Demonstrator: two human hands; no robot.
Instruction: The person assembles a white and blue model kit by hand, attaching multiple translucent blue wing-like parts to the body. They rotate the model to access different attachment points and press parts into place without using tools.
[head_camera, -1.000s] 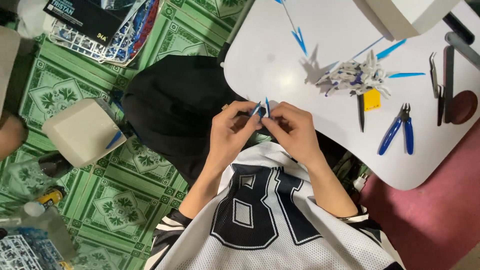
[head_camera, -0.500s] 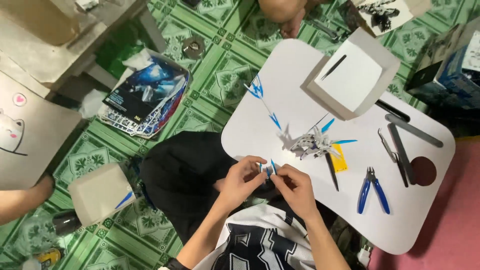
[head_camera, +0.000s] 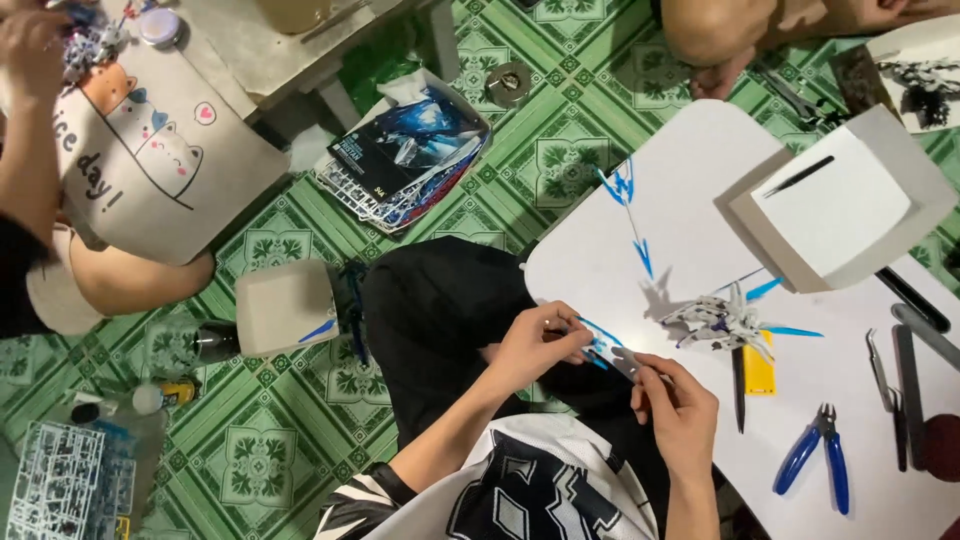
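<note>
Left hand: the left hand (head_camera: 530, 345) is pinched shut, fingertips gripping one end of a small blue and grey model part (head_camera: 606, 352) over the table's near edge.
Right hand: the right hand (head_camera: 680, 410) is curled closed, thumb and fingers nipping the grey end of the same part.
Part: held between both hands, above the black cloth (head_camera: 440, 320) and just beside the white table (head_camera: 690, 190).
Model: a white and blue model figure (head_camera: 722, 322) lies on the table, near the hands.
Tools: blue-handled nippers (head_camera: 822, 462) lie to the right; a yellow strip (head_camera: 760, 365) sits just under the figure.
Box: a white box (head_camera: 850, 215) stands at the far side of the table.
Floor: a kit box with part frames (head_camera: 405, 150) lies on the green tiles.
</note>
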